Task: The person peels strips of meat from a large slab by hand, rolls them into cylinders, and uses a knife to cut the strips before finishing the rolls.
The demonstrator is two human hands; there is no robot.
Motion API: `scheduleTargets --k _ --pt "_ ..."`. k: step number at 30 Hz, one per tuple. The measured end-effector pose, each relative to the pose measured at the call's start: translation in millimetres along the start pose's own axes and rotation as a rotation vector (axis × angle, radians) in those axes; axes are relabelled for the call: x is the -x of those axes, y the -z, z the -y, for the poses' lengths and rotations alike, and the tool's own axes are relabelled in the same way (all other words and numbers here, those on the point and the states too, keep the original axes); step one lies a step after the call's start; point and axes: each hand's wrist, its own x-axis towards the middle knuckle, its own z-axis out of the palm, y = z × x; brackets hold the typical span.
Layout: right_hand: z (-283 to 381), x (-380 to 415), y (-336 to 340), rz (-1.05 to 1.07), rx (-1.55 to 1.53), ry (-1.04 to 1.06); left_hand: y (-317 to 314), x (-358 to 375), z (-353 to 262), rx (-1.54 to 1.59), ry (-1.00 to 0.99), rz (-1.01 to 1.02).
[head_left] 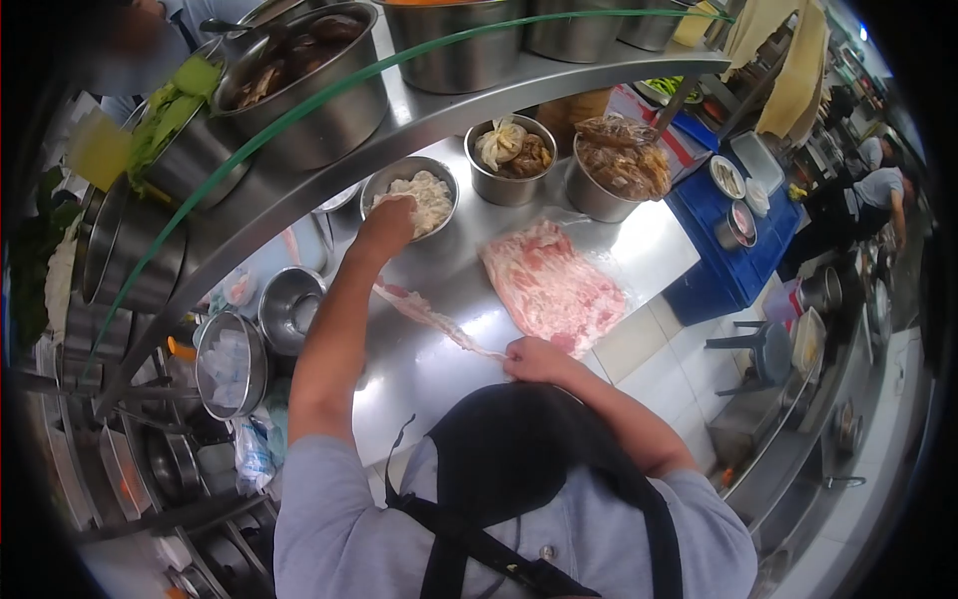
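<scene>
My left hand (392, 222) reaches to the near rim of a steel bowl (456, 200) of white, lumpy pieces (427, 196). Its fingers are mostly hidden, and I cannot tell if they hold any of the food. A long, thin strip of raw meat (439, 321) lies across the steel table (399, 384), running from below my left wrist to my right hand (534, 359). That hand is closed on the strip's near end. Just beyond it lies a broad, pale pink slab of raw, fatty meat (554, 285).
Behind the slab stand a steel pot (510, 180) with bagged food and another (599, 200) heaped with brown food. A raised steel shelf (439, 125) with pots curves overhead. Steel bowls (289, 304) sit left, a blue chest (714, 260) right. A person (883, 190) is at far right.
</scene>
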Motion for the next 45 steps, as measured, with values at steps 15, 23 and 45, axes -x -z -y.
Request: scheduleTargets --k 15,23,45 --pt "-5.5 -0.5 -4.3 -0.032 0.021 -0.019 1.4 -11.3 171.8 0.363 0.012 -0.310" --pt "-8.2 0.6 -9.2 -0.113 -0.068 -0.047 -8.3 -24.6 246.7 0.467 -0.222 -0.438" --pt "-6.4 -10.2 17.2 0.213 -0.164 -0.053 1.4 154.6 -40.4 1.036 0.441 -0.163"
